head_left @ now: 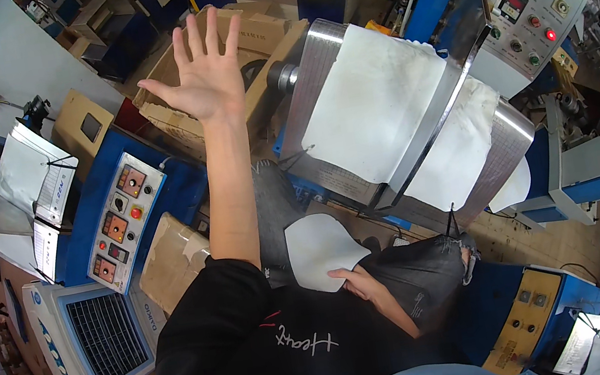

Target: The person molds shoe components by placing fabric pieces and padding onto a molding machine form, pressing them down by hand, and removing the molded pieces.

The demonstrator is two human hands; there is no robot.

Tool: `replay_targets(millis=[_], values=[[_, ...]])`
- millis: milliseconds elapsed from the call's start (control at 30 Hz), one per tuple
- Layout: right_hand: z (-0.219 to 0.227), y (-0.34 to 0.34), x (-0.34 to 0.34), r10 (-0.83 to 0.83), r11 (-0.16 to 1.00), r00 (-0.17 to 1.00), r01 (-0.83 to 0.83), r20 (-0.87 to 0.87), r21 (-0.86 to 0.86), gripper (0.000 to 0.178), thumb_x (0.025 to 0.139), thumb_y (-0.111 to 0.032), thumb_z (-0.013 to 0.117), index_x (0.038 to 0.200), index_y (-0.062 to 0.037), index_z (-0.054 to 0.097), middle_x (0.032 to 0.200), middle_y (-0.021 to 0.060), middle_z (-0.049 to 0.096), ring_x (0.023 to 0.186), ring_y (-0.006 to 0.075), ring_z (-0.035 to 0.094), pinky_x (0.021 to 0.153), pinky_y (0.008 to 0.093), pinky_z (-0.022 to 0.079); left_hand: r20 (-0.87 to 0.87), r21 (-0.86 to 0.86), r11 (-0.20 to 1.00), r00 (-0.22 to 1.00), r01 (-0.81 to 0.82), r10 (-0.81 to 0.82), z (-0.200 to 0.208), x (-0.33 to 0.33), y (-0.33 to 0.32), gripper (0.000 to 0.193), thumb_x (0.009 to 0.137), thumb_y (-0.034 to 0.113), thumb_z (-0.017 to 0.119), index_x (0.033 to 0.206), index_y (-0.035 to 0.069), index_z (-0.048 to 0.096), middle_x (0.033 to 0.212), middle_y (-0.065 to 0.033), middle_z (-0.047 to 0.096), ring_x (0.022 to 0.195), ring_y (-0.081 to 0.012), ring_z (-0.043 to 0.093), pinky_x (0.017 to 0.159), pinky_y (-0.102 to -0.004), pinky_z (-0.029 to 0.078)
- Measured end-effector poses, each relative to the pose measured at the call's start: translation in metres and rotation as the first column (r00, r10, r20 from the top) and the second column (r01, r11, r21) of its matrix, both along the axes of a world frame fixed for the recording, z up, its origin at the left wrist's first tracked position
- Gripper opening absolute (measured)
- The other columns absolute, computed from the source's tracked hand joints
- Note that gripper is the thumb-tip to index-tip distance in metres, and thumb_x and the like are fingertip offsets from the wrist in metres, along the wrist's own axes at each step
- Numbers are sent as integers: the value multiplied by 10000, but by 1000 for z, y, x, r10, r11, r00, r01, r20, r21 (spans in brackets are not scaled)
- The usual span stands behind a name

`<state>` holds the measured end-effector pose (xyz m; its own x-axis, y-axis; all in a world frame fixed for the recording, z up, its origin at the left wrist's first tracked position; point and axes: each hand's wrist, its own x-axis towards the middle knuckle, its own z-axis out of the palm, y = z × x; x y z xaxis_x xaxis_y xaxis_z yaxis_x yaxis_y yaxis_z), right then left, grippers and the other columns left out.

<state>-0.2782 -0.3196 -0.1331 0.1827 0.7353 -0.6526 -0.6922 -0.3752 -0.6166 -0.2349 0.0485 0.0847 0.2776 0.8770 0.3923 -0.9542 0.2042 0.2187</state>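
My left hand [206,77] is raised above a cardboard box, fingers spread and palm facing up at me; it holds nothing. Low over my lap, my right hand [361,283] grips the lower edge of a white leather-like piece [317,246] with rounded edges, thumb on top. Ahead of me stands a machine with a metal bed [308,92]. White sheets of similar look [372,97] lie draped over it, on both sides of an upright metal bar [435,123]. Black ties hang by the sheets' near edges.
A control panel [537,1] with a lit red lamp rises at the far right. To my left are a blue machine with a knobbed panel [117,224] and a boxy cooler [108,336]. The open cardboard box [172,125] sits behind my raised hand. Another blue machine [559,288] stands at the lower right.
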Motion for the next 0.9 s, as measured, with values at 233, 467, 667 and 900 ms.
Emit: replay_targets(millis=[233,467,667,900], values=[[-45,-8,4,91,992,995,-86,49,-92,443,895,-378,688,1149,-27,599,753,-34,562,509,42,393,434,218,273,187,195,930,919,311,-346,19,6,-26,1039,876,835,186,1563,59,118,1630,-204,123,1487,-445,148,1183,-688,127],[-56,-18,-6,-100,995,971,94,215,39,424,915,-245,632,1216,50,583,1032,71,641,859,147,580,734,269,449,251,257,869,839,423,-482,37,-6,-48,1054,848,870,184,1549,82,172,1631,-186,135,1489,-428,155,1186,-676,131],[10,-50,-4,-170,973,921,213,352,-87,427,865,-134,637,1235,72,578,1186,127,639,1113,235,580,986,319,424,221,369,831,829,416,-514,42,-5,-56,1078,869,848,147,1538,5,204,1630,-238,85,1502,-414,127,1223,-592,71],[52,-96,-11,-710,550,487,835,509,-32,402,873,-121,628,1226,58,557,1204,126,616,1114,231,567,983,350,428,201,353,822,822,447,-534,35,-9,-49,1094,846,873,144,1576,58,110,1630,-255,53,1496,-418,155,1215,-580,74]])
